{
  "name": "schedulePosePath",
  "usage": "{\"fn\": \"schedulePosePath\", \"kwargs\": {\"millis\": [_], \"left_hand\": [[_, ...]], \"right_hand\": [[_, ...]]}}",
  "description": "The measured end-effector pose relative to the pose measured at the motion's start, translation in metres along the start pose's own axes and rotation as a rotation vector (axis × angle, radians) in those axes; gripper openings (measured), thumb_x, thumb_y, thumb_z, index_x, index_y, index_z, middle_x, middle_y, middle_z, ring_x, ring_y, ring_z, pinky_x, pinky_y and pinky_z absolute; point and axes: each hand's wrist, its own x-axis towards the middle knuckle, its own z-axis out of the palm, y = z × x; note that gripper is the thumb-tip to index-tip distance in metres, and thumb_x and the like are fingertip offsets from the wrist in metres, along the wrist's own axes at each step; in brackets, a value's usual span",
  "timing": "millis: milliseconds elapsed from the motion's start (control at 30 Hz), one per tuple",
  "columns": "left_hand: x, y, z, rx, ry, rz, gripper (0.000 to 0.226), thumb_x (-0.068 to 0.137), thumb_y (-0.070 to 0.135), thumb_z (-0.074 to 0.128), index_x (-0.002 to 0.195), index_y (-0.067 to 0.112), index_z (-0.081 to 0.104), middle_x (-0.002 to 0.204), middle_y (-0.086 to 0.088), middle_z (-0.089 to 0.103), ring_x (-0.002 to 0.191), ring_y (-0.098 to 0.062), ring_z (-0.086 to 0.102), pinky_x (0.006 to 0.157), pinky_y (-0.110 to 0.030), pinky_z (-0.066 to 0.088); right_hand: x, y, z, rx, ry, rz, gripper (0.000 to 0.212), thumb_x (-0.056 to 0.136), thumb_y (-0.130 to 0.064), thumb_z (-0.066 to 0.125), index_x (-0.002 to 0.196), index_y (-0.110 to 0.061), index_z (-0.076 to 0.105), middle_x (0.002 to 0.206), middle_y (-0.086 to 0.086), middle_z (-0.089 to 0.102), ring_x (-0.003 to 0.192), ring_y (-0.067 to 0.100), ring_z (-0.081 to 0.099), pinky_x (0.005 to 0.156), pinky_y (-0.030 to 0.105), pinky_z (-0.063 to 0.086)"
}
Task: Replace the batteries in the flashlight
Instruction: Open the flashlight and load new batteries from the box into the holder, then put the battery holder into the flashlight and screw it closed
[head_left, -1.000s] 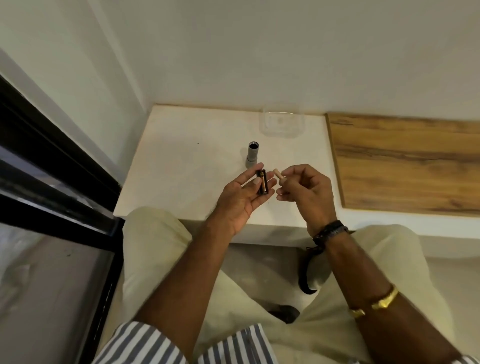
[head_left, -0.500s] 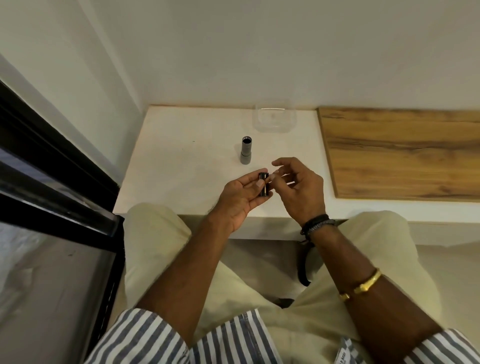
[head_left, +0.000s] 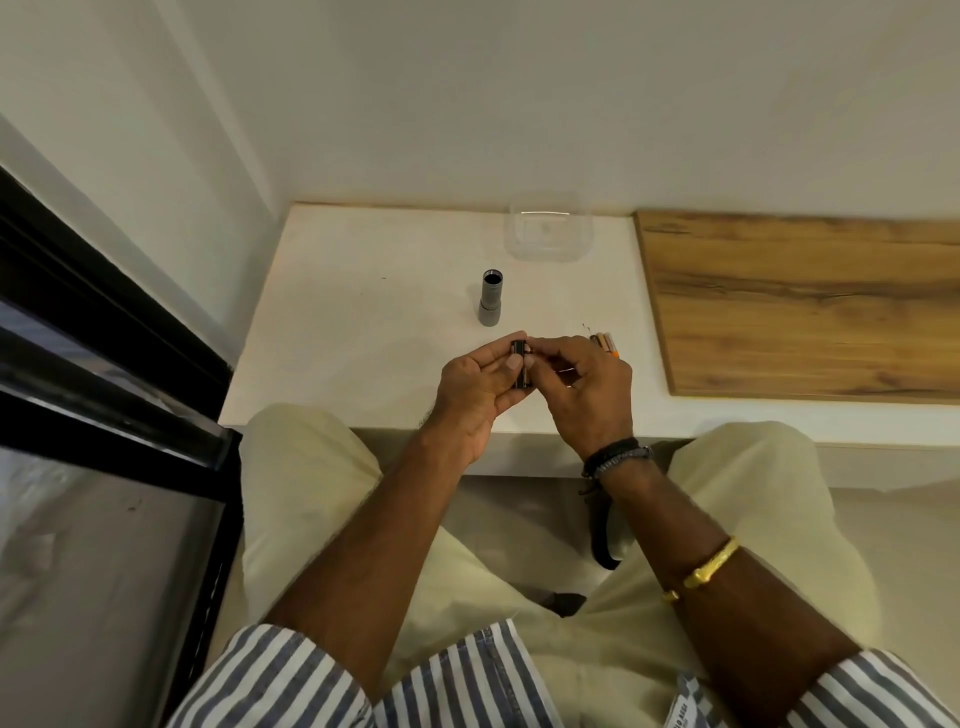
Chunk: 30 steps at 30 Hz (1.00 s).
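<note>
Our left hand grips one black battery holder; our right hand pinches its top end. One gray flashlight stands upright on the white table just beyond the holder. Loose batteries lie right of it, count unclear. One clear tub sits farther back, seemingly empty.

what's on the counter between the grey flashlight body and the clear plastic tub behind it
Nothing. In the head view, the stretch of white counter between the flashlight body and the clear tub is bare.
</note>
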Motion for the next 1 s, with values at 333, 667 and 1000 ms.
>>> {"fn": "schedulePosePath", "kwargs": {"millis": [333,667,1000], "left_hand": [[0.002,0.006,-0.004,-0.097,0.004,-0.028,0.031,0.101,0.002,0.051,0.131,0.003,0.059,0.127,-0.015,0.069,0.115,-0.025,0.069,0.093,-0.035,0.058],[0.001,0.012,-0.002,0.127,-0.064,0.026,0.046,0.096,0.002,0.061,0.140,0.012,0.052,0.127,-0.014,0.069,0.112,-0.026,0.070,0.095,-0.042,0.057],[0.015,0.008,0.002,0.173,0.013,0.015,0.036,0.094,0.017,0.068,0.129,0.010,0.061,0.113,-0.012,0.075,0.104,-0.025,0.073,0.092,-0.042,0.059]], "right_hand": [[-0.009,0.000,0.007,-0.038,-0.068,-0.120,0.021,0.094,-0.015,0.073,0.114,-0.010,0.077,0.101,0.007,0.074,0.085,0.011,0.064,0.074,0.012,0.052],[-0.006,0.008,0.007,0.100,-0.128,0.071,0.045,0.089,-0.020,0.076,0.131,-0.026,0.062,0.094,-0.015,0.068,0.073,0.005,0.071,0.070,0.019,0.061],[-0.001,0.023,0.011,0.207,-0.079,0.190,0.028,0.093,-0.026,0.073,0.118,-0.029,0.061,0.082,-0.005,0.074,0.066,0.008,0.074,0.063,0.023,0.062]]}}
